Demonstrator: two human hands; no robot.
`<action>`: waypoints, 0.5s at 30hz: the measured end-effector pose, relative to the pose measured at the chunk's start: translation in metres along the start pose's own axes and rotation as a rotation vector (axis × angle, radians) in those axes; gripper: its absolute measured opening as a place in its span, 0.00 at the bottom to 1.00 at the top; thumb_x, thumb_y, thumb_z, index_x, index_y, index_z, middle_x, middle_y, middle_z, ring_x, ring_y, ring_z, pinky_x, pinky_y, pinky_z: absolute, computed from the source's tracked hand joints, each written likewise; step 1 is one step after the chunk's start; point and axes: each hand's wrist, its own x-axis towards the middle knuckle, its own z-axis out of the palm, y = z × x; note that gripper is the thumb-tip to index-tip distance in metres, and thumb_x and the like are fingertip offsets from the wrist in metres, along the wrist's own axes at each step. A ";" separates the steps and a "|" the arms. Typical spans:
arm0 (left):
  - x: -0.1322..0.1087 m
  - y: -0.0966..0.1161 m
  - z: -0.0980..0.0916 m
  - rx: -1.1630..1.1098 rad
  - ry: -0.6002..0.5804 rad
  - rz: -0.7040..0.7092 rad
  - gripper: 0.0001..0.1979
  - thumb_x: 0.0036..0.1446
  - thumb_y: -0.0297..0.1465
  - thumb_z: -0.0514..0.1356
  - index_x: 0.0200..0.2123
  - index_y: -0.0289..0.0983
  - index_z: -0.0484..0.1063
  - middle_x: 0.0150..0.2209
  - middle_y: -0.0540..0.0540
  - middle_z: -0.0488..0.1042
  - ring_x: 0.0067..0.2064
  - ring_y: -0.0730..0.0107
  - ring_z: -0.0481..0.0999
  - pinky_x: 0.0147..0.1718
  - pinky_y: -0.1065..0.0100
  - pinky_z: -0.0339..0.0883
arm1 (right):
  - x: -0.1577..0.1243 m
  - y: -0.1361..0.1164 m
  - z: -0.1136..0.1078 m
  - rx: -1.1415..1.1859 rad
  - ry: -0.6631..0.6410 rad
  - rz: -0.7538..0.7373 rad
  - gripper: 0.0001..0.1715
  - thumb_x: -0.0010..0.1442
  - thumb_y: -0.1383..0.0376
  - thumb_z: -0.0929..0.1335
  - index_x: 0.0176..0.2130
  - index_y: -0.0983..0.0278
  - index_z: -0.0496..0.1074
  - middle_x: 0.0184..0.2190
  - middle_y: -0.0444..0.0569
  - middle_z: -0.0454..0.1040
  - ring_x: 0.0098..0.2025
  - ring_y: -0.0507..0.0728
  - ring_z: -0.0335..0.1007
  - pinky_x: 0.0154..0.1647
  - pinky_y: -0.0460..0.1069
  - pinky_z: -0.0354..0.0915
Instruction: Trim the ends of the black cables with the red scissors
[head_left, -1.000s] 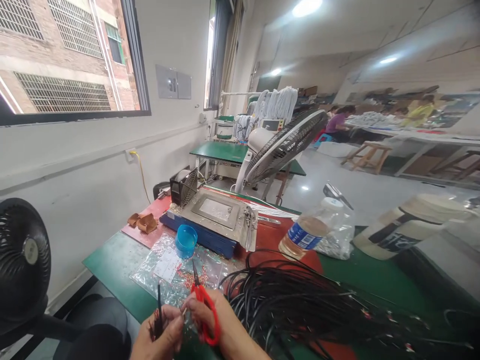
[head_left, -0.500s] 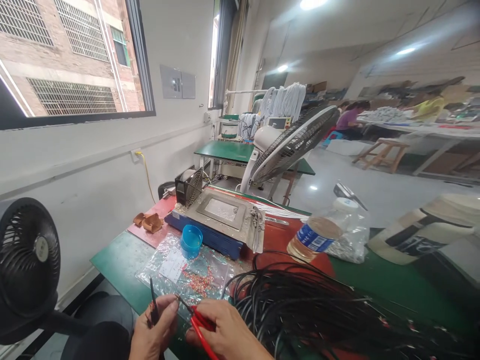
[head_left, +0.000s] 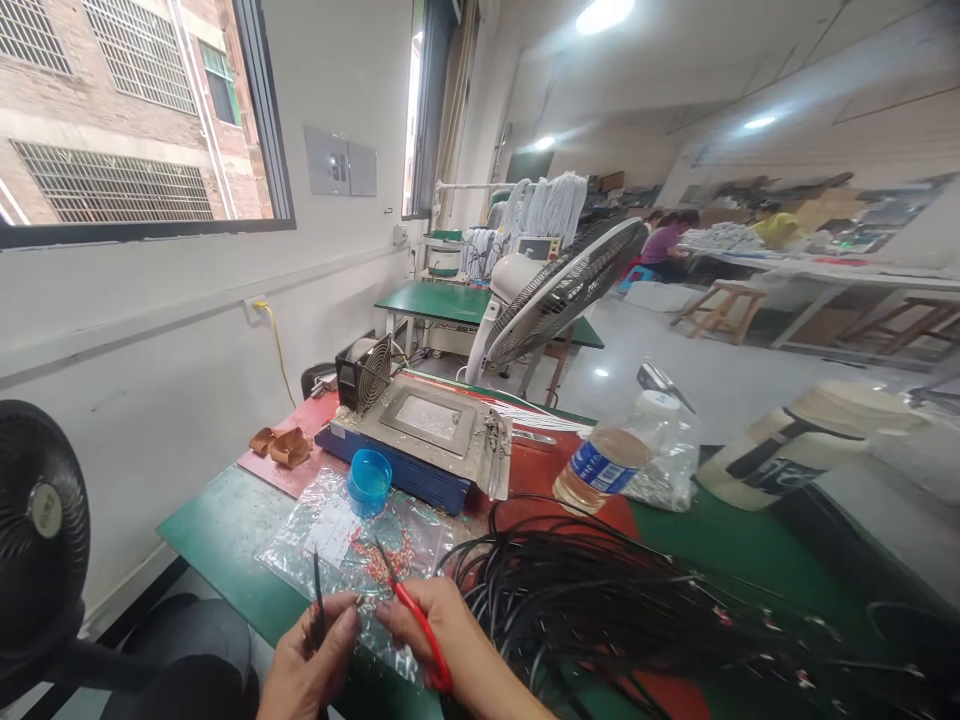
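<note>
At the bottom centre my left hand (head_left: 311,650) is closed around a black cable (head_left: 318,585), one length of which stands up past the fingers. A small end shows at the pinch of its thumb and forefinger, too small to make out. Just to the right, my right hand (head_left: 427,625) is wrapped round red-handled scissors (head_left: 420,612), their dark tip pointing up and left, apart from the cable. Below the tip, small red and orange bits (head_left: 386,556) lie scattered on a clear plastic bag (head_left: 289,545).
A large bundle of black cables (head_left: 570,590) lies on the right. Behind the bag stand a blue tub (head_left: 369,485) and a blue heated box (head_left: 397,465) with a small fan. A bottle (head_left: 600,465) and a jug (head_left: 795,440) stand farther right. Co-workers sit in the background.
The scissors have swung from pointing at my left fingertips to pointing up, away from them. My hands have moved slightly apart. The whole view has shifted a little.
</note>
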 end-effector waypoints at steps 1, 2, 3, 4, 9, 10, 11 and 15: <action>-0.004 0.000 0.002 -0.014 -0.029 -0.010 0.20 0.32 0.39 0.69 0.29 0.32 0.75 0.12 0.57 0.56 0.15 0.84 0.51 0.15 0.78 0.41 | 0.000 -0.001 0.000 0.106 -0.014 0.040 0.27 0.51 0.46 0.64 0.19 0.66 0.60 0.13 0.37 0.54 0.14 0.44 0.48 0.14 0.41 0.44; -0.007 0.000 0.004 -0.023 -0.048 -0.015 0.20 0.31 0.39 0.70 0.29 0.32 0.76 0.12 0.57 0.55 0.16 0.85 0.50 0.15 0.78 0.40 | -0.001 -0.003 0.000 0.205 -0.035 0.084 0.27 0.50 0.45 0.64 0.22 0.67 0.63 0.12 0.38 0.56 0.13 0.44 0.50 0.12 0.41 0.45; -0.010 -0.001 0.006 -0.030 -0.052 -0.022 0.20 0.30 0.38 0.70 0.28 0.32 0.76 0.12 0.56 0.56 0.16 0.85 0.50 0.16 0.78 0.41 | -0.001 -0.004 0.000 0.288 -0.056 0.120 0.28 0.49 0.44 0.65 0.23 0.67 0.64 0.12 0.38 0.58 0.11 0.44 0.51 0.11 0.40 0.46; -0.013 -0.001 0.008 -0.033 -0.046 -0.032 0.20 0.28 0.38 0.71 0.27 0.33 0.77 0.12 0.54 0.60 0.16 0.85 0.52 0.16 0.79 0.42 | -0.001 -0.004 0.000 0.353 -0.070 0.142 0.28 0.47 0.44 0.66 0.24 0.68 0.65 0.12 0.38 0.59 0.11 0.44 0.51 0.10 0.40 0.47; -0.017 -0.003 0.012 -0.021 -0.039 -0.044 0.18 0.25 0.38 0.72 0.24 0.35 0.77 0.12 0.53 0.63 0.16 0.85 0.52 0.15 0.79 0.43 | -0.002 -0.005 0.002 0.510 -0.104 0.164 0.27 0.45 0.47 0.69 0.21 0.69 0.66 0.10 0.38 0.60 0.09 0.44 0.51 0.07 0.39 0.47; -0.016 -0.003 0.011 -0.021 -0.032 -0.046 0.18 0.25 0.38 0.72 0.24 0.35 0.77 0.12 0.53 0.63 0.16 0.85 0.53 0.15 0.79 0.44 | -0.002 -0.005 0.001 0.535 -0.112 0.168 0.27 0.46 0.46 0.68 0.21 0.70 0.66 0.10 0.39 0.60 0.08 0.44 0.51 0.07 0.39 0.47; -0.016 -0.004 0.010 -0.019 -0.026 -0.048 0.18 0.25 0.38 0.72 0.24 0.35 0.77 0.13 0.53 0.63 0.16 0.85 0.53 0.15 0.79 0.44 | -0.002 -0.006 0.001 0.554 -0.119 0.172 0.28 0.46 0.46 0.68 0.21 0.70 0.66 0.10 0.39 0.60 0.08 0.44 0.51 0.06 0.39 0.47; -0.017 -0.007 0.009 0.015 -0.026 -0.024 0.20 0.25 0.39 0.72 0.23 0.33 0.76 0.11 0.52 0.63 0.14 0.84 0.54 0.15 0.77 0.43 | -0.003 -0.010 -0.001 0.533 -0.142 0.219 0.28 0.45 0.46 0.68 0.20 0.69 0.66 0.10 0.39 0.60 0.08 0.44 0.52 0.06 0.39 0.46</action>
